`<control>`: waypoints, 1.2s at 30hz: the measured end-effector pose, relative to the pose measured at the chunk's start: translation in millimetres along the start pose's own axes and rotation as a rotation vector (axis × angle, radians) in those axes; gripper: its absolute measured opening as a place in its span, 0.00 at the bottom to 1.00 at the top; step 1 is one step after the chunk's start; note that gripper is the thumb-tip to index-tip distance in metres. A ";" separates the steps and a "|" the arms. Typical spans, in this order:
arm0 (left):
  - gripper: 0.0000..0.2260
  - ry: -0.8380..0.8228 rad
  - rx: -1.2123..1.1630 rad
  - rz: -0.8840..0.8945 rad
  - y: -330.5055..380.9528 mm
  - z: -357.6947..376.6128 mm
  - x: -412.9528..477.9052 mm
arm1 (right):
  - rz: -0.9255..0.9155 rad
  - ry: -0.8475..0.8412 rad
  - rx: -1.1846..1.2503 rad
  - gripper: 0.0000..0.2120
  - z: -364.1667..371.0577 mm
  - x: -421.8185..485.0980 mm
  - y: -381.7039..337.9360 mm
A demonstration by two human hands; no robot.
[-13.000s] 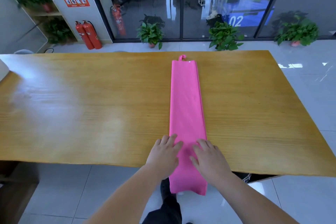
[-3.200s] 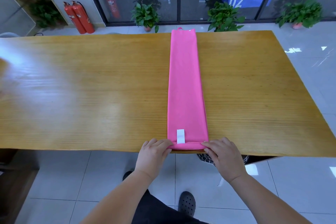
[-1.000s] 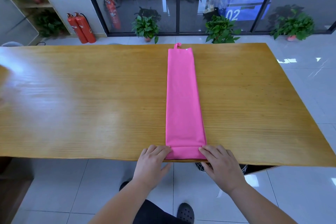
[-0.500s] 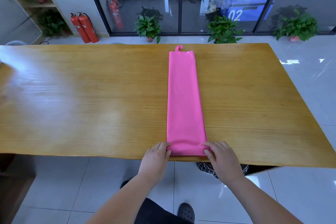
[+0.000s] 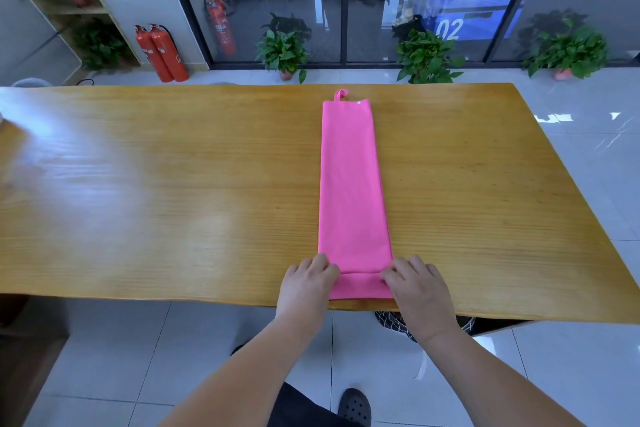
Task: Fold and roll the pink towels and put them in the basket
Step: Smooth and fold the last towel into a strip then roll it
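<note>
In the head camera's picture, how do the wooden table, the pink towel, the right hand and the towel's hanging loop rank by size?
1. wooden table
2. pink towel
3. right hand, though its nearness to the camera enlarges it
4. hanging loop, at the towel's far end

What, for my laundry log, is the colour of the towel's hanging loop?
The hanging loop is pink, like the towel; head view.

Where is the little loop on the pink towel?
In the head view, the loop sticks out of the far left corner of the pink towel, close to the far edge of the table.
</note>
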State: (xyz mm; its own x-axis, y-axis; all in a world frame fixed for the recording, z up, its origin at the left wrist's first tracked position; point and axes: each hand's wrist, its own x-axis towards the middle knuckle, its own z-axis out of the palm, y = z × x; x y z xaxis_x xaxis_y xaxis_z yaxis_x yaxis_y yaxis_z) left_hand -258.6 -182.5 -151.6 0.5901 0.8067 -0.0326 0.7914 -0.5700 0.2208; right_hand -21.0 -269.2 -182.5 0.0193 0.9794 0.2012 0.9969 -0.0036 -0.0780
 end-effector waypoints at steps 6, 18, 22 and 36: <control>0.12 0.122 0.015 0.142 -12.3 11.7 -18.2 | -0.075 0.039 0.037 0.16 1.2 -19.6 3.8; 0.14 -0.100 -0.502 -0.253 -21.3 -1.1 -4.3 | 0.062 -0.010 0.081 0.20 2.3 -4.0 5.7; 0.12 -0.092 -0.474 -0.272 -16.1 1.9 -11.3 | 0.102 -0.039 0.107 0.22 6.5 -12.6 3.1; 0.24 0.106 -0.047 0.048 -10.5 -0.3 9.6 | 0.031 0.004 0.073 0.21 -3.3 3.9 1.8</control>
State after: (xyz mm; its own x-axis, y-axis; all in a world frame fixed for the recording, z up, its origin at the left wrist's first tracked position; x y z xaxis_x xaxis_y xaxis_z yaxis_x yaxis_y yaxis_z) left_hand -261.3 -168.7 -154.0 0.6050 0.7920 0.0818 0.7528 -0.6024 0.2653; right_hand -18.9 -266.0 -178.7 0.0507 0.9782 0.2012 0.9877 -0.0193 -0.1553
